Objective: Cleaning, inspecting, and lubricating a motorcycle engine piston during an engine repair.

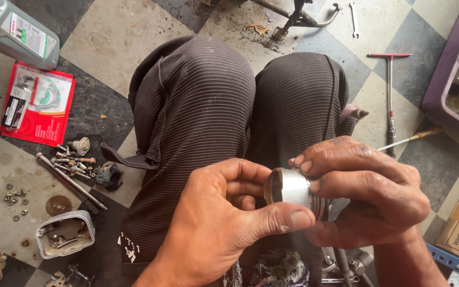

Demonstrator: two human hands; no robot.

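While you crouch over the checkered floor (102, 32), both of your hands meet at the lower middle of the frame around a small metal piston (292, 187), a short silvery cylinder with grooves round one end and a hollow skirt. It sits low and centre, in front of your knees, held clear of the floor. Your left hand (224, 223) comes up from the bottom edge with the palm turned toward you; its thumb lies along the lower side of the piston and its curled fingers (248, 186) cup the open end. Your right hand (370, 191) comes in from the lower right, wrist bent, fingers folded over the top and the grooved end, so both sets of fingers are closed on the part. This looks like close handling or inspection of the piston, perhaps work at its ring grooves, though I cannot tell whether rings are fitted. Any next move seems to call for a steady grip with one hand while the other turns or feels the part, and care not to drop it. At centre left of the frame lie loose bolts (73, 162), washers (14, 199) and a small gear (58, 203), with a grey engine cover (65, 234) below them. A red gasket packet (38, 103) and a grey oil bottle (14, 32) sit at upper left, and a red-handled T-wrench (390, 90) lies at upper right.
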